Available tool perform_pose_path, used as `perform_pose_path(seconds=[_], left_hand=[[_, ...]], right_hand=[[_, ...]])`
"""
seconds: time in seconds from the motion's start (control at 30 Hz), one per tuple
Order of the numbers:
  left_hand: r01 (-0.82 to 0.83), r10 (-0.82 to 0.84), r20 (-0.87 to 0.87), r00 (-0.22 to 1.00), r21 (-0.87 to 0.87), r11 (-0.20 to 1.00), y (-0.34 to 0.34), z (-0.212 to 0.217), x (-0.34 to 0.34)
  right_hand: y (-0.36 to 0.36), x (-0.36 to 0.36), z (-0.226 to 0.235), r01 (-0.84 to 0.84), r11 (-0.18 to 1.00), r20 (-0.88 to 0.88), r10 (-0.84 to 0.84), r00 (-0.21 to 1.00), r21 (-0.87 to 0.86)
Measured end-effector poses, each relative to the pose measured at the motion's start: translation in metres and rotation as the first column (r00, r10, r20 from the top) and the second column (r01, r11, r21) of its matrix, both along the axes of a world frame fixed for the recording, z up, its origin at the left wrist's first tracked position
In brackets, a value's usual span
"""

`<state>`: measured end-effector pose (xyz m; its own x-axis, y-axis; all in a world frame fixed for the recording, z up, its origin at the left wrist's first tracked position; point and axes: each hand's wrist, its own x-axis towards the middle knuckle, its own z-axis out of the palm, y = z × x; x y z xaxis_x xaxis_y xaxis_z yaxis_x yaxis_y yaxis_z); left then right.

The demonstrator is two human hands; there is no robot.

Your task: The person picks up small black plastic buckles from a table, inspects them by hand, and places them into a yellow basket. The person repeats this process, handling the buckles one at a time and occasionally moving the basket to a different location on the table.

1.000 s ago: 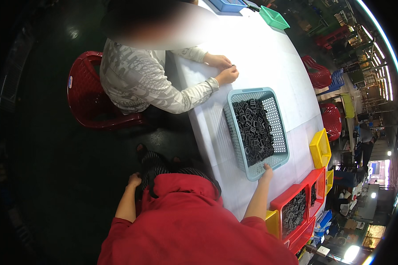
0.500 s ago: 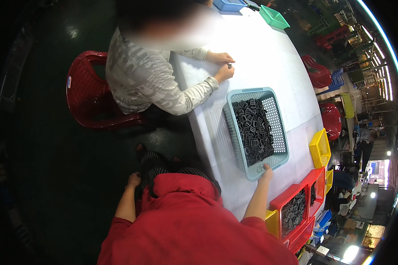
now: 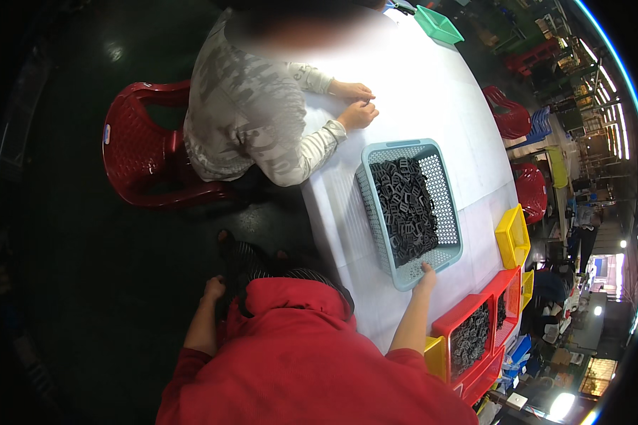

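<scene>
A light blue plastic basket (image 3: 446, 212) with perforated walls stands on the white-covered table. Inside it lies a heap of small black plastic pieces (image 3: 404, 205) that look like buckles with slots. My right hand (image 3: 426, 278) grips the basket's near rim, thumb over the edge; its other fingers are mostly hidden. Low at my left side, by my striped trousers, hangs my left hand (image 3: 215, 287), fingers curled, with nothing visible in it. Across the table corner, a seated co-worker's hands (image 3: 359, 106) meet over the table, around something too small to make out.
Red trays (image 3: 463, 312) with black pieces sit to the right of my arm, beside yellow baskets (image 3: 512, 237). A green tray (image 3: 438, 25) is at the far end. The co-worker sits on a red chair (image 3: 138, 152) at left; more red chairs (image 3: 530, 191) stand beyond the table.
The co-worker has leaned forward and to the right, and their hands have shifted slightly. The blue tray at the far end is now mostly hidden. My hands and the basket hardly moved.
</scene>
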<state>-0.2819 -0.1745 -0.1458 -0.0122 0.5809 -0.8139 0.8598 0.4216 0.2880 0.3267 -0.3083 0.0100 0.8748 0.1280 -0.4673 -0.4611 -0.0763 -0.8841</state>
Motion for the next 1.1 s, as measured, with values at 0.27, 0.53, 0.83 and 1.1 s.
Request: perform_pose_path(seconds=[0.27, 0.53, 0.83, 1.1], left_hand=[[0.031, -0.031, -0.005, 1.0, 0.011, 0.999, 0.004, 0.005, 0.005], [0.104, -0.104, -0.057, 0.993, 0.001, 0.995, 0.011, 0.004, 0.002], [0.153, -0.151, -0.058, 0.987, 0.027, 0.988, 0.023, 0.033, -0.006], [0.195, -0.351, 0.374, 0.859, 0.395, 0.898, 0.093, 0.072, 0.083]], right_hand=[[0.0, -0.001, 0.002, 0.015, 1.0, -0.016, -0.015, 1.0, -0.009], [0.002, -0.006, 0.002, 0.009, 1.0, 0.055, -0.008, 0.998, -0.029], [-0.006, -0.003, -0.009, -0.016, 1.0, 0.032, 0.016, 0.999, -0.02], [0.009, -0.015, 0.011, 0.055, 0.997, -0.089, -0.06, 0.994, -0.048]])
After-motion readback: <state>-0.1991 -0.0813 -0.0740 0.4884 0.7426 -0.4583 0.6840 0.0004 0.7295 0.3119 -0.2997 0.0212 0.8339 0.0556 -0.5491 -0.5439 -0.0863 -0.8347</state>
